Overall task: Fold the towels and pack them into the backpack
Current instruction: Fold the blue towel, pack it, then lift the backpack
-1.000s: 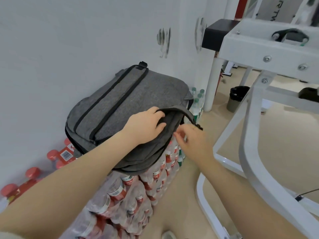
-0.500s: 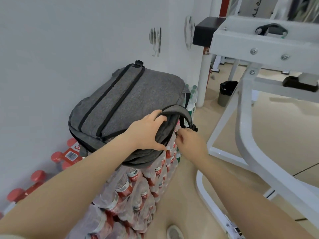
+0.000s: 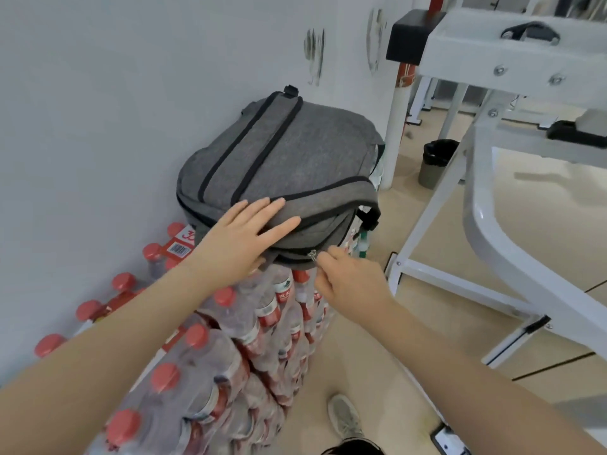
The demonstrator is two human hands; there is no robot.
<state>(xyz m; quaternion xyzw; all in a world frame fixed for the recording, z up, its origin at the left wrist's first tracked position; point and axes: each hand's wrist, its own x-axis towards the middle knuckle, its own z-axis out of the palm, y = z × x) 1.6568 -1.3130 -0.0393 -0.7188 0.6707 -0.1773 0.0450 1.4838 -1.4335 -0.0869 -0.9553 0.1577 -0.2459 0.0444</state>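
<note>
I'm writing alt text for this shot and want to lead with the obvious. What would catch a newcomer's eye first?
First, the grey fabric backpack with black zip lines, lying flat on a stack of shrink-wrapped, red-capped water bottles against the white wall. Next, the two bare hands at its near edge: the left hand presses flat on top, and the right hand pinches the small metal zipper pull. A white metal gym frame fills the right side.

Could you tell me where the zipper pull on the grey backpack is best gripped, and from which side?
Pinch the small metal zipper pull by its free tab, coming from the front, as the right hand does. It hangs off the near edge of the backpack, while the left hand lies flat on top, likely steadying the bag.
</note>
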